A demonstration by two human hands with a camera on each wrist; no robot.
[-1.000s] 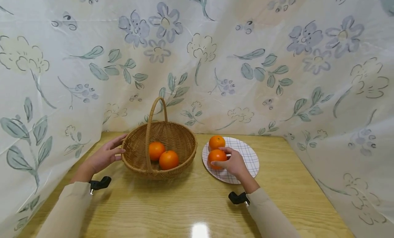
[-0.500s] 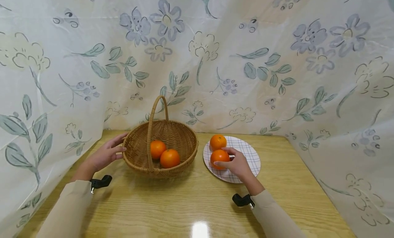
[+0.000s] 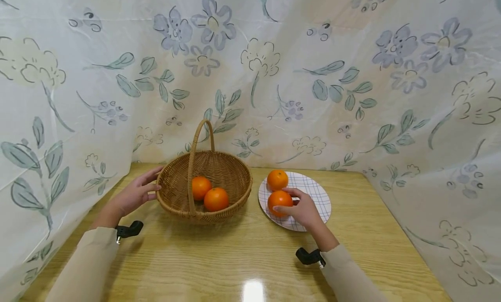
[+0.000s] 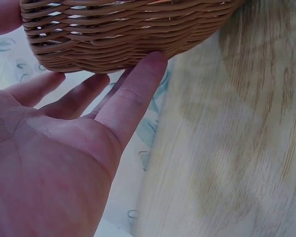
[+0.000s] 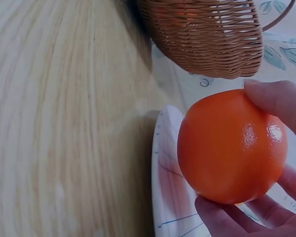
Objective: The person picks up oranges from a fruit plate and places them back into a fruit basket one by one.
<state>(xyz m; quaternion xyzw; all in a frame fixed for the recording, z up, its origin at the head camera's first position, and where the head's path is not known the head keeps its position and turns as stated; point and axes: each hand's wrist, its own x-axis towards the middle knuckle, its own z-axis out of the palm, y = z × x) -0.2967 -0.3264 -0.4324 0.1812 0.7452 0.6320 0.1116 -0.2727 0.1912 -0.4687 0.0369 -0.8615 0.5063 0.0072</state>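
right hand gripping orange, left hand touching basket

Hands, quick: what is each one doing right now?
Left hand: open, straight fingers touching the wicker basket.
Right hand: holding the nearer orange over the checked plate.

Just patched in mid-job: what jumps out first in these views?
The right hand grips an orange on the checked plate, right of centre on the wooden table; a second orange sits behind it on the plate. To the left, a wicker basket holds two more oranges, with the left hand resting straight-fingered against its outer wall.
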